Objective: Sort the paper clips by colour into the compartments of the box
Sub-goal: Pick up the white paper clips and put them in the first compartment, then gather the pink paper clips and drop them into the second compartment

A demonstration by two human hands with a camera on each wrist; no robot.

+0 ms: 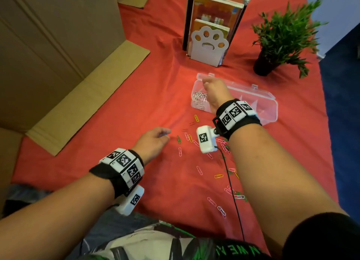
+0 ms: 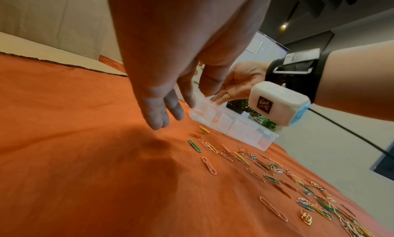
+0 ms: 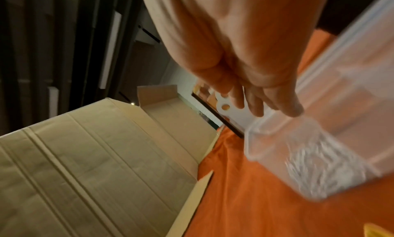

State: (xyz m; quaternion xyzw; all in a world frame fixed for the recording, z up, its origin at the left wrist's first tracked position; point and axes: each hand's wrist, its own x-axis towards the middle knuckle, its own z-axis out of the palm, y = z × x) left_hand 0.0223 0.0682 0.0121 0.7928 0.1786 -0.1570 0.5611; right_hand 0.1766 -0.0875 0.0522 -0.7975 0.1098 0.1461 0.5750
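Note:
A clear compartment box (image 1: 270, 101) lies on the red cloth, and white clips (image 1: 199, 97) fill its leftmost compartment. My right hand (image 1: 213, 90) hovers over that end of the box (image 3: 277, 139) with straight fingers (image 3: 294, 109) and holds nothing that I can see. My left hand (image 1: 155, 139) hangs just above the cloth, its fingers (image 2: 162, 109) relaxed and empty, left of the loose clips. Nearest to it lie a green clip (image 1: 178, 139), a pink clip (image 1: 180, 151) and a yellow clip (image 1: 196, 118). Several more mixed clips (image 2: 315, 205) spread toward me under the right forearm.
A large cardboard box (image 1: 58, 45) with open flaps stands at the left. A paw-shaped bookend (image 1: 209, 43) with books stands behind the clear box. A potted plant (image 1: 280, 39) is at the back right. A black cable (image 1: 233, 191) hangs from the right wrist camera across the clips.

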